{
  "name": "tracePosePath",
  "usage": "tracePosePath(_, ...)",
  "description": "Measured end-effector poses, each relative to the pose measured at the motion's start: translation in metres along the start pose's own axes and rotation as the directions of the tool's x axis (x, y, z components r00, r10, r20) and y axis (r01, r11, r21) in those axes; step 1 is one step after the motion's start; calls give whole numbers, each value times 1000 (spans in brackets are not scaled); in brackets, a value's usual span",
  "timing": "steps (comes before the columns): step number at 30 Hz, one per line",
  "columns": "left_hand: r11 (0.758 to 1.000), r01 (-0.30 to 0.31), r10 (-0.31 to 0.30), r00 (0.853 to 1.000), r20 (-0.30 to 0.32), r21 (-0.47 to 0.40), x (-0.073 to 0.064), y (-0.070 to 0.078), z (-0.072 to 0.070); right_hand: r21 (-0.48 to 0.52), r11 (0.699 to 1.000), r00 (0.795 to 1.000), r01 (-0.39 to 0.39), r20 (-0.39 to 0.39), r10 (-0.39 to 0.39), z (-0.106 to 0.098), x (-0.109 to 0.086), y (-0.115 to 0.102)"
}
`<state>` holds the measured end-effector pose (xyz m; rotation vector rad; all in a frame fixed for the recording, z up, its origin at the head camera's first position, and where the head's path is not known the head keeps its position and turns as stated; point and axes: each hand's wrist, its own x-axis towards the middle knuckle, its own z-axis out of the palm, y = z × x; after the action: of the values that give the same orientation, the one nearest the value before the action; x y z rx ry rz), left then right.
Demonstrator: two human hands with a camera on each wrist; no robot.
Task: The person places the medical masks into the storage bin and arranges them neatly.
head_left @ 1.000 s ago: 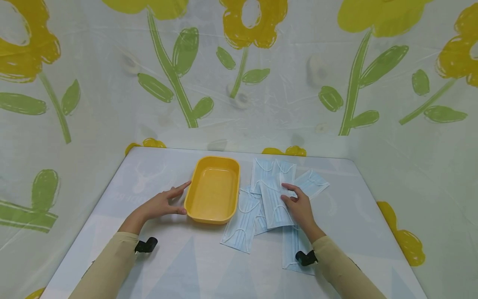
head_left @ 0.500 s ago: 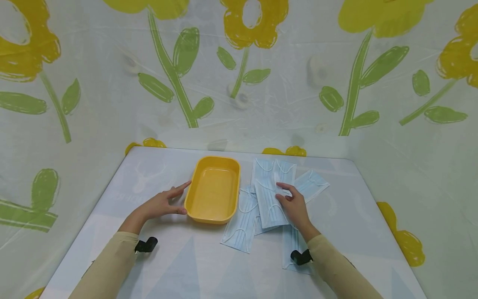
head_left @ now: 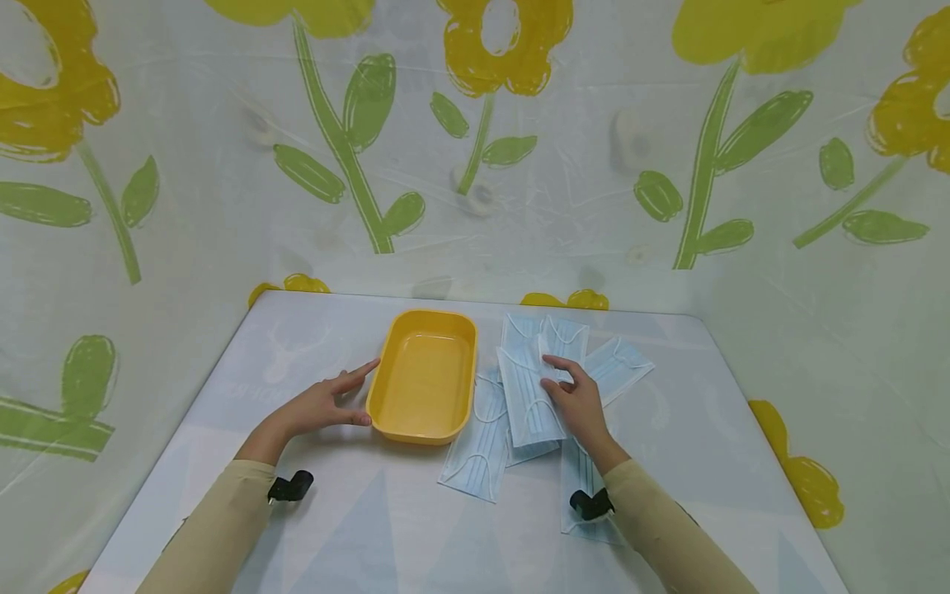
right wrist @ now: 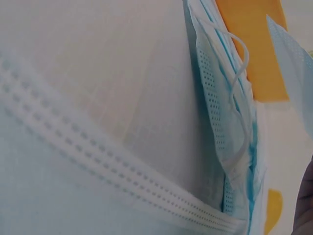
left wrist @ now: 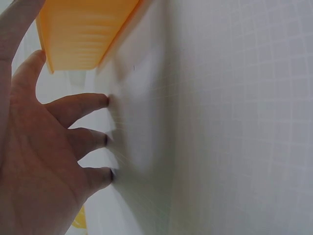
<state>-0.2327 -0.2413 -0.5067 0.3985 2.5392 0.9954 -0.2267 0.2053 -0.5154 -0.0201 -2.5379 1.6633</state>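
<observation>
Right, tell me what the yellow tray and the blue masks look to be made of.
Yellow tray: probably moulded plastic, smooth with a slight sheen, judging by its rounded corners and soft highlights. Blue masks: apparently thin non-woven fabric, matte and pleated, with rows of small embossed marks along the edges. Their white ear loops could be elastic cord; the look alone doesn't settle it.

yellow tray (left wrist: 85, 36) — cut off, left wrist view

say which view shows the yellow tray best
The head view shows the yellow tray whole, rim and inside. The left wrist view catches only part, cut off above; the right wrist view, a patch.
</observation>
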Motion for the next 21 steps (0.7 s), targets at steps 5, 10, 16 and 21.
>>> tracePosePath(5, 1000, 0, 0, 1000, 0, 1, 0, 0, 0, 23, 999, 999, 31, -5, -31, 3, 2, -2)
tracePosePath(10, 1000, 4, -4, 1000, 3, -2, 0, 1, 0, 37, 998, 999, 47, -2, -47, 5, 4, -3)
tracePosePath(16, 1000, 2, -2, 1000, 0, 6, 0, 0, 0, 40, 998, 999, 52, 7, -52, 8, 5, -8)
tracePosePath(21, 1000, 2, -2, 1000, 2, 4, 0, -1, 0, 33, 999, 999, 43, 5, -43, 10, 6, -12)
